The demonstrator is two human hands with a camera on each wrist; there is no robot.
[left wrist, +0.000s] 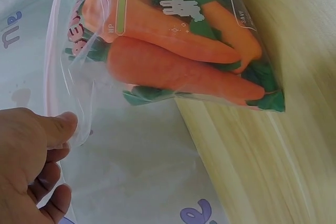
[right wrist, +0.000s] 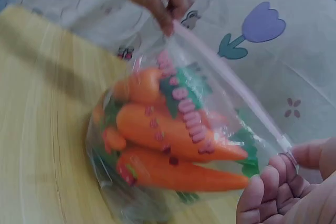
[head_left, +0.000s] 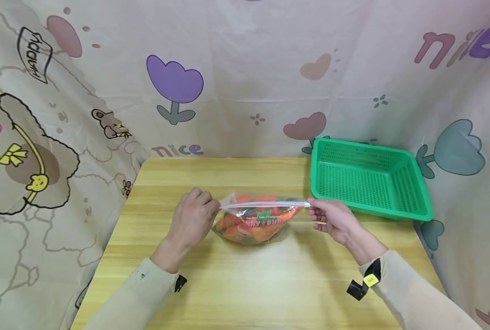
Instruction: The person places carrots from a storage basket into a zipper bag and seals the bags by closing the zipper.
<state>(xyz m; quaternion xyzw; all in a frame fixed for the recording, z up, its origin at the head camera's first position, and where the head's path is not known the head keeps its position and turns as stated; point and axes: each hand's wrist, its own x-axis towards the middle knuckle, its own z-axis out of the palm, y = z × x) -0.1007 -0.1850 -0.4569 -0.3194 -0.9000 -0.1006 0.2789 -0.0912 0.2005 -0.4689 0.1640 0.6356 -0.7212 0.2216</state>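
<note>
A clear zip bag [head_left: 265,224] with pink lettering hangs by its top edge between my two hands, over the middle of the table. Inside lie several orange carrots [left wrist: 173,72] with green leafy tops. My left hand [head_left: 193,217] pinches the left end of the pale zip strip [right wrist: 231,77] between thumb and fingers. At the other end my right hand [head_left: 333,220] pinches the corner beside the small slider [right wrist: 285,143]. The zip strip runs straight and taut from hand to hand, and the slider sits at its right end.
A green plastic basket [head_left: 368,208] with perforated walls stands at the table's back right corner. The wood-grain table [head_left: 245,284] is bordered by a printed cloth [head_left: 241,114] behind and at both sides.
</note>
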